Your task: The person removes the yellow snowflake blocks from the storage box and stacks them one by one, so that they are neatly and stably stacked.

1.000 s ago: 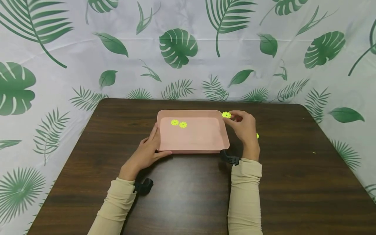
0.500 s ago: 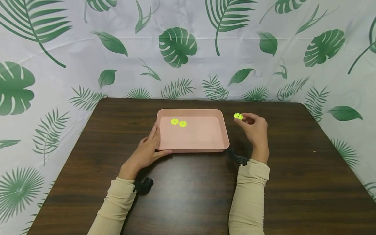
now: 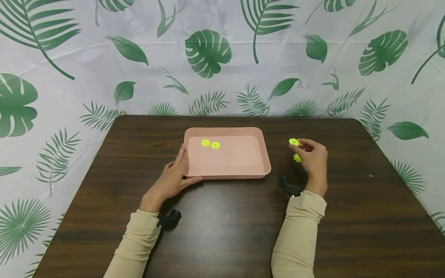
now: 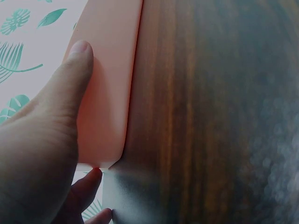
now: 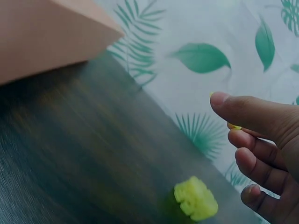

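In the head view, the leaf-printed cloth (image 3: pixel 236 23) is being cut off at the top and sides, and the dark table (image 3: pixel 222 239) is being cropped along the bottom. Towards the table's twelve o'clock, the pink tray (image 3: pixel 240 160) is being borne by the wood. Two beige sleeves (image 3: pixel 300 231) are being cut short by the lower edge. The tray's eight o'clock corner is being pressed by the left hand (image 3: pixel 171 180), opened out with thumb along the six o'clock wall; in the left wrist view, some fingers are being hidden behind the thumb's base. At the tray's three o'clock, the held flower piece (image 3: pixel 293 141) is being pinched by the right hand (image 3: pixel 314 160) between thumb and forefinger; in the right wrist view it is being covered but for yellow slivers. Inside the tray, two flower pieces (image 3: pixel 215 145) are being seen at ten o'clock. At the held one's six o'clock, the loose flower piece (image 3: pixel 296 158) is being partly masked by the right hand.
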Motion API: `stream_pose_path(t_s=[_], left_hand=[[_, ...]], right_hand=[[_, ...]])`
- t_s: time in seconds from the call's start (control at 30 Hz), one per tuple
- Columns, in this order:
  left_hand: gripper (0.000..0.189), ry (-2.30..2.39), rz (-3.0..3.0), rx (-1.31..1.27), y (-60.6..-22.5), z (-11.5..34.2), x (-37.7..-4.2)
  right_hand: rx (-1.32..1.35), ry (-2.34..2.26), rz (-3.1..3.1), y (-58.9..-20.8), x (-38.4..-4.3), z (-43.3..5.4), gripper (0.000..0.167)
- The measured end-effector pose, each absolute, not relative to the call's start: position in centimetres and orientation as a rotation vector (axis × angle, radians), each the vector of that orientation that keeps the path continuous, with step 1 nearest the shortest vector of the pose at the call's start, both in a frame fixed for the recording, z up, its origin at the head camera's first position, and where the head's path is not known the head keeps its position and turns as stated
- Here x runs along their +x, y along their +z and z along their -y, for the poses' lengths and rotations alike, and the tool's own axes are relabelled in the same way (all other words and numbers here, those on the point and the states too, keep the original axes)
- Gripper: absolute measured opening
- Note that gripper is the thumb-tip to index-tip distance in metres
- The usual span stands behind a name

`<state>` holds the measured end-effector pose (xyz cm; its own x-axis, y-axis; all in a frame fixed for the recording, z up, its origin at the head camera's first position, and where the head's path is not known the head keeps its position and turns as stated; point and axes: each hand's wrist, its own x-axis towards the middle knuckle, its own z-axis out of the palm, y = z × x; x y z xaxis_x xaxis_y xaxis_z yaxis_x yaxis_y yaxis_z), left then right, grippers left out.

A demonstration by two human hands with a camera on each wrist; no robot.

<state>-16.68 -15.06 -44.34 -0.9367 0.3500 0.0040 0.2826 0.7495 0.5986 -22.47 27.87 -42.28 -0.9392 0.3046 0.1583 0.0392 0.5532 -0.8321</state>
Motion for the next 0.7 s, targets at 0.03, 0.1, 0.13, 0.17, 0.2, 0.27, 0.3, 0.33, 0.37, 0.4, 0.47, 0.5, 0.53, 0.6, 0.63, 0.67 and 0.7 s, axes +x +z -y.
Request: stream_pose_path(t_s=[0.03,0.1,0.13,0.17,0.2,0.27,0.3,0.33,0.37,0.4,0.47,0.5,0.53,0.6,0.63,0.67,0.7], left_hand=[[0.111,0.944,-2.835,0.511,-44.3,15.1,-16.7],[0.111,0.944,-2.834,0.506,-44.3,15.0,-16.7],[0.112,0.944,-2.834,0.505,-44.3,15.0,-16.7],[0.112,0.942,-2.832,0.504,-44.4,15.1,-16.7],[0.112,0.941,-2.831,0.503,-44.4,15.1,-16.7],[0.112,0.937,-2.830,0.504,-44.4,15.1,-16.7],[0.112,0.936,-2.829,0.505,-44.5,15.1,-16.7],[0.112,0.935,-2.829,0.503,-44.5,15.1,-16.7],[0.112,0.934,-2.829,0.500,-44.5,15.1,-16.7],[0.112,0.935,-2.829,0.497,-44.5,15.1,-16.7],[0.112,0.934,-2.832,0.494,-44.5,15.1,-16.7],[0.112,0.935,-2.830,0.492,-44.5,15.1,-16.7],[0.112,0.936,-2.830,0.491,-44.4,15.0,-16.8],[0.112,0.936,-2.830,0.492,-44.4,15.0,-16.8],[0.112,0.936,-2.830,0.492,-44.4,15.0,-16.8],[0.112,0.936,-2.828,0.491,-44.4,15.0,-16.8],[0.112,0.935,-2.829,0.490,-44.5,14.9,-16.8]], right_hand=[[-0.299,1.326,2.505,-42.5,-22.4,-28.1,0.046],[-0.326,1.317,2.504,-42.7,-22.4,-28.5,0.046],[-0.340,1.315,2.503,-42.9,-22.3,-28.7,0.046],[-0.355,1.314,2.499,-42.9,-22.2,-28.9,0.046],[-0.367,1.314,2.497,-43.0,-22.1,-29.1,0.046],[-0.397,1.319,2.493,-43.2,-21.9,-29.5,0.046],[-0.411,1.322,2.492,-43.2,-21.8,-29.7,0.046],[-0.423,1.327,2.489,-43.3,-21.7,-29.9,0.046],[-0.436,1.326,2.493,-43.4,-21.5,-30.1,0.047],[-0.448,1.327,2.501,-43.5,-21.5,-30.3,0.048],[-0.470,1.323,2.526,-43.6,-21.3,-30.7,0.050],[-0.482,1.320,2.541,-43.7,-21.2,-30.9,0.051],[-0.491,1.318,2.554,-43.8,-21.1,-31.1,0.051],[-0.504,1.315,2.583,-44.0,-20.9,-31.6,0.053],[-0.507,1.311,2.594,-44.1,-20.9,-31.7,0.053],[-0.505,1.312,2.605,-44.1,-20.8,-31.9,0.053],[-0.500,1.314,2.615,-44.1,-20.8,-32.0,0.053]])
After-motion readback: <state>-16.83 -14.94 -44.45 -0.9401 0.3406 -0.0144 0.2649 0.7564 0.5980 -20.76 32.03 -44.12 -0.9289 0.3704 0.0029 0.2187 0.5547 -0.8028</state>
